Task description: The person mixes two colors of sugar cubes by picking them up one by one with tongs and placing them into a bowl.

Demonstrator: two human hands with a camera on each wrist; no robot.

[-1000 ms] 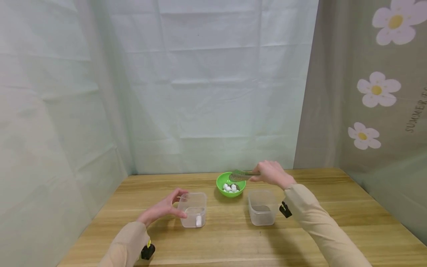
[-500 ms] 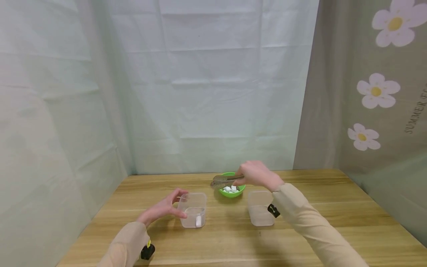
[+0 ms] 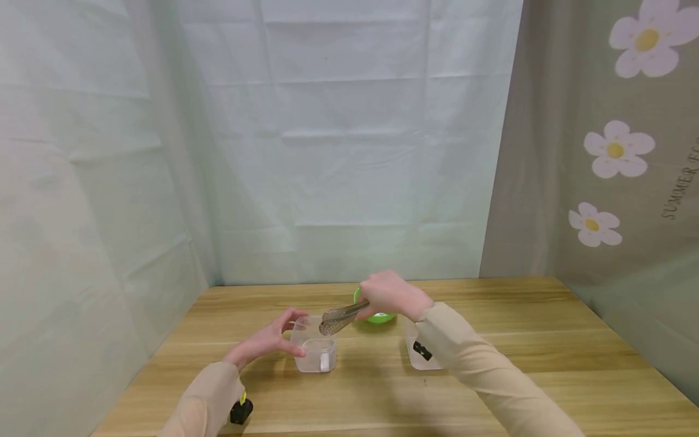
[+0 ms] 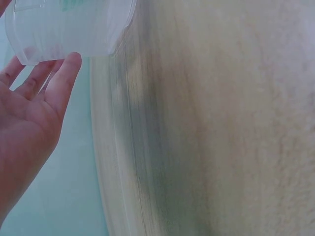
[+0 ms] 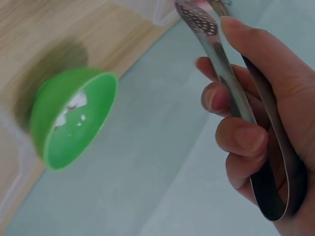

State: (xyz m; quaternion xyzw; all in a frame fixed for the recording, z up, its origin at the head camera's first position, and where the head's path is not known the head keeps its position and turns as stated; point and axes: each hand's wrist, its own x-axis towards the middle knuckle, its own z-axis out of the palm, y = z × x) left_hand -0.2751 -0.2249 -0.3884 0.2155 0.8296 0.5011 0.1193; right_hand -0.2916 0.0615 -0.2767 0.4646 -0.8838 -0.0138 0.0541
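Note:
My left hand (image 3: 275, 337) holds the left side of a clear plastic container (image 3: 315, 364), fingers toward the back and thumb at the front. A white piece (image 3: 324, 362) lies inside it. My right hand (image 3: 390, 294) grips metal tongs (image 3: 340, 317), whose perforated heads hang over the back right of that container's rim. In the right wrist view my fingers wrap the tongs' arms (image 5: 229, 81); I cannot tell whether a piece sits between the heads. Partly hidden behind the right hand, a green bowl (image 5: 64, 103) contains several white pieces (image 5: 76, 101).
A second clear container (image 3: 417, 358) stands on the right, partly covered by my right forearm and the black wrist camera (image 3: 422, 350). All of this stands on a wood-grain table (image 3: 349, 400). Pale curtains (image 3: 349, 152) hang behind and on both sides.
My right hand has carried the tongs leftward and toward me, from over the green bowl to the left container. My left hand and its container have stayed put.

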